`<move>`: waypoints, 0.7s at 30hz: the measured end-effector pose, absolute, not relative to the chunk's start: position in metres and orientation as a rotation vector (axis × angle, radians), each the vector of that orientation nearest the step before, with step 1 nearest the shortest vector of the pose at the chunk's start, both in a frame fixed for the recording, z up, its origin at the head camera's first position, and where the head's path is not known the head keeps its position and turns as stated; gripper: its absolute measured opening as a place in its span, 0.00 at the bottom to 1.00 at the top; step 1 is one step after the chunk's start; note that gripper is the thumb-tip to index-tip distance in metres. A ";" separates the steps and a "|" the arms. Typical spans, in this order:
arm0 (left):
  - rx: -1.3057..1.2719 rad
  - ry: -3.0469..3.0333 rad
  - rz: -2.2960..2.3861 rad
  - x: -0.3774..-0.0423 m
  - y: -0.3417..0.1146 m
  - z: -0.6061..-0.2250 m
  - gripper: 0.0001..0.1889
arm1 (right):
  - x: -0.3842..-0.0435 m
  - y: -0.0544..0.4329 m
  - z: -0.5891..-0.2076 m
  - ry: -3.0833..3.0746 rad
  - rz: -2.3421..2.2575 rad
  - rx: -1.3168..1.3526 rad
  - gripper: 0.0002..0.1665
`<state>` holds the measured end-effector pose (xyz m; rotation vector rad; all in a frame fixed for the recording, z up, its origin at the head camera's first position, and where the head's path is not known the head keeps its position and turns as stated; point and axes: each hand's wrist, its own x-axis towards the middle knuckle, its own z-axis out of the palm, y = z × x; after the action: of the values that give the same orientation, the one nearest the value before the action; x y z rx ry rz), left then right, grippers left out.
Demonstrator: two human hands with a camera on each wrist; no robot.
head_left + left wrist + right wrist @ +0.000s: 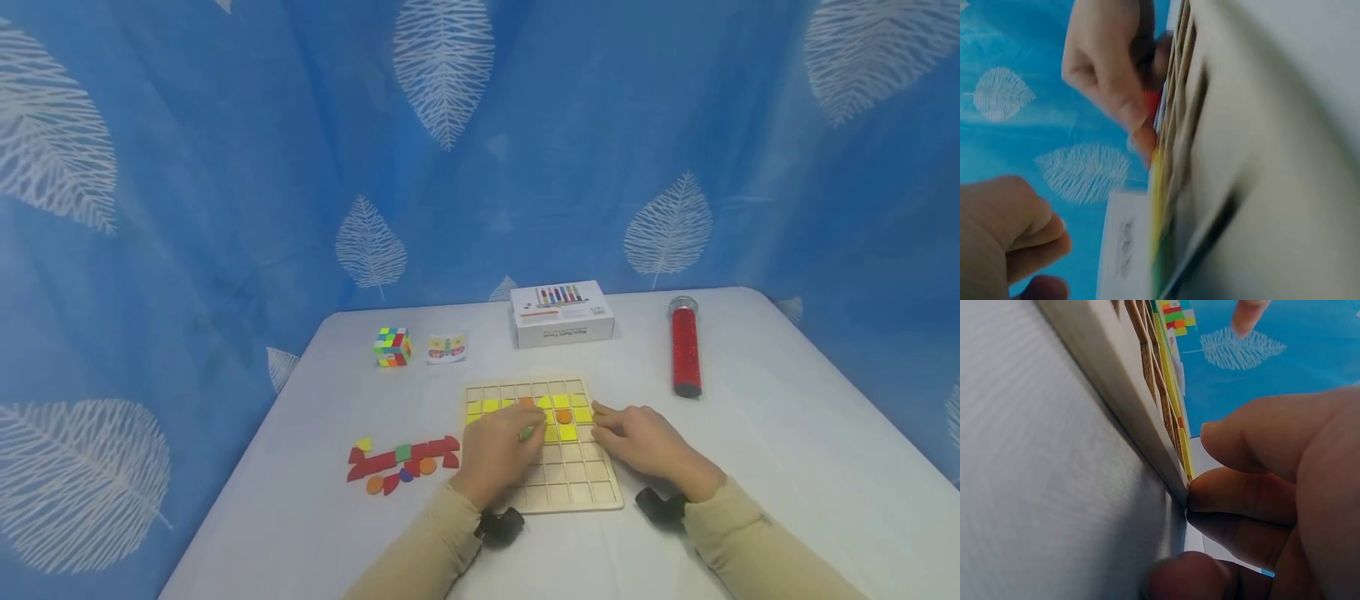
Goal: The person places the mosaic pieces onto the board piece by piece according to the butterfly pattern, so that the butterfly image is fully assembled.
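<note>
A square wooden grid board [568,493] lies on the table with yellow square tiles [582,414] and orange discs [563,416] in its upper cells. My left hand [498,454] is over the board's left half, fingers bent and a gap between thumb and fingers [1035,215]; no piece shows between them. Beneath it a small green piece [527,433] is partly hidden. At the board's right edge is my right hand [648,442], its fingertips [1200,490] touching that edge. The thumb is apart from the fingers in the right wrist view.
Left of the board lie red pieces [381,463], a green square [403,452], orange discs and a blue piece. Behind stand a puzzle cube [392,347], a small picture card [447,348] and a white box [562,313]. A red tube [686,350] lies at the right.
</note>
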<state>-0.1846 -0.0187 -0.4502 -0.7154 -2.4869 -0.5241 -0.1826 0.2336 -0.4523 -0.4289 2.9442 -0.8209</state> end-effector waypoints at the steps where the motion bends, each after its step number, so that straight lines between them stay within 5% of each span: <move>1: -0.652 -2.474 -0.544 -0.187 -0.026 -0.447 0.07 | -0.182 0.234 -0.452 2.940 -0.824 -0.424 0.22; 11: 0.315 -2.719 -0.793 -0.195 -0.161 -0.412 0.20 | -0.183 0.234 -0.454 2.925 -0.833 -0.398 0.22; 21: 0.567 -3.005 -0.947 -0.183 -0.227 -0.413 0.25 | -0.181 0.233 -0.452 2.921 -0.835 -0.404 0.23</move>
<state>-0.1828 -0.2272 -0.4134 0.5665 -3.0048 -0.9470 -0.1811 0.2328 -0.4516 -0.4036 2.9209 -0.8350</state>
